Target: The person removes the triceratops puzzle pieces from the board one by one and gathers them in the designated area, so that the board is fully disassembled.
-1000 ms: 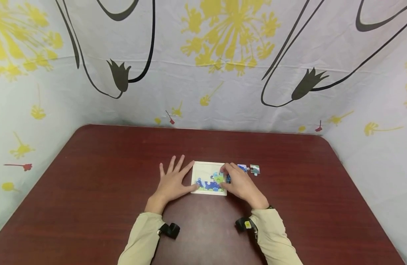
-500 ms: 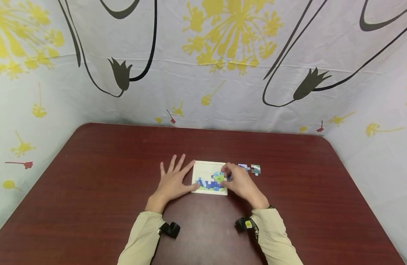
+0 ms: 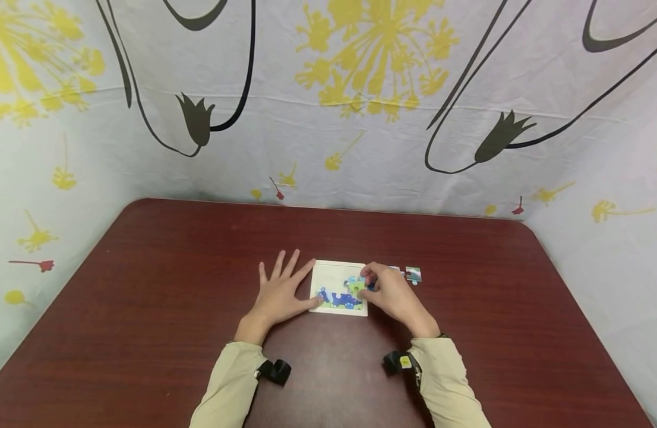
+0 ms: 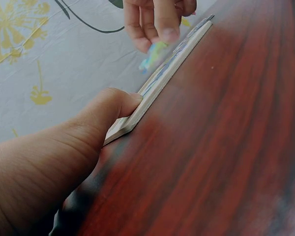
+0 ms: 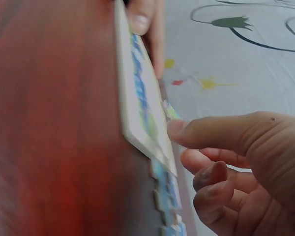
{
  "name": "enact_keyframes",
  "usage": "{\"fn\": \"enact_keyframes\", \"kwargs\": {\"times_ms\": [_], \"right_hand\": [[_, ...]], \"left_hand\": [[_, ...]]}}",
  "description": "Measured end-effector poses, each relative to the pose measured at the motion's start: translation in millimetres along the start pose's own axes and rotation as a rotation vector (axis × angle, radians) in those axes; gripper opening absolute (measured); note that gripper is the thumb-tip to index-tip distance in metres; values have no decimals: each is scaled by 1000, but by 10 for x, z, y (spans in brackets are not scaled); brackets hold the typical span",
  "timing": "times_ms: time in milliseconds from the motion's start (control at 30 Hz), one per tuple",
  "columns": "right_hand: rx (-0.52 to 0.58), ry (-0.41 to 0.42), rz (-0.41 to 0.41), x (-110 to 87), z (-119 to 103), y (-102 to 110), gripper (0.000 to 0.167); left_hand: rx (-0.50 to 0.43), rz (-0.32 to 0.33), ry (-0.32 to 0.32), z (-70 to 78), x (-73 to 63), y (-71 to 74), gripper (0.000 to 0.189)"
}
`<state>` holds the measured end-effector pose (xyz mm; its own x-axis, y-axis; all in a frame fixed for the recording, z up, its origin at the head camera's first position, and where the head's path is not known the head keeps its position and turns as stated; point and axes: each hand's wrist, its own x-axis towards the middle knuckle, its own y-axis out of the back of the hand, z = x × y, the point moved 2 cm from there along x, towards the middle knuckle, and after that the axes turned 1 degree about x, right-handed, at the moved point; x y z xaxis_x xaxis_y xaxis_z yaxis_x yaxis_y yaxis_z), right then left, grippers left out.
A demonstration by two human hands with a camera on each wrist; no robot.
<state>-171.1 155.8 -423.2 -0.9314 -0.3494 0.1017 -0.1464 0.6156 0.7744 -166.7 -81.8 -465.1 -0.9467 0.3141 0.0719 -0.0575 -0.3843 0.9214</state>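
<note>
One hand (image 3: 397, 297) pinches a knobbed puzzle piece (image 3: 356, 287).

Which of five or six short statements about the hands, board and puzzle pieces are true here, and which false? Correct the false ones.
1. The left hand rests its thumb on the puzzle board. True.
2. The right hand pinches a green-and-blue piece. True.
3. That piece lies flat in the board. False: the left wrist view shows it raised above the board.
4. Blue pieces lie along the board's near side. True.
5. All the loose pieces are left of the board. False: loose pieces lie to its right.
6. The board is completely filled. False: its far left part is bare.
</note>
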Motion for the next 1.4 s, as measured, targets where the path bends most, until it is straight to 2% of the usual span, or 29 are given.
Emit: {"fn": "enact_keyframes", "kwargs": {"times_ms": [200,433,667,900,1033,1400], "right_hand": [[-6,-4,19,-44,92,226,27],[-12,-83,4,-156,287,505,27],[-23,-144,23,-319,459,677,27],[-24,-181,-8,-400,612,746,28],[-2,-203,-52,-432,666,742,27],[27,-226,-110,-435,703,675,26]], "left_hand": [[-6,3,-6,3,6,4,84],[1,2,-5,3,10,-4,84],[1,-1,-3,6,4,11,84],[4,9,-5,3,4,20,84],[-7,7,-12,7,-11,6,84],[0,9,-2,-8,-13,-9,84]]}}
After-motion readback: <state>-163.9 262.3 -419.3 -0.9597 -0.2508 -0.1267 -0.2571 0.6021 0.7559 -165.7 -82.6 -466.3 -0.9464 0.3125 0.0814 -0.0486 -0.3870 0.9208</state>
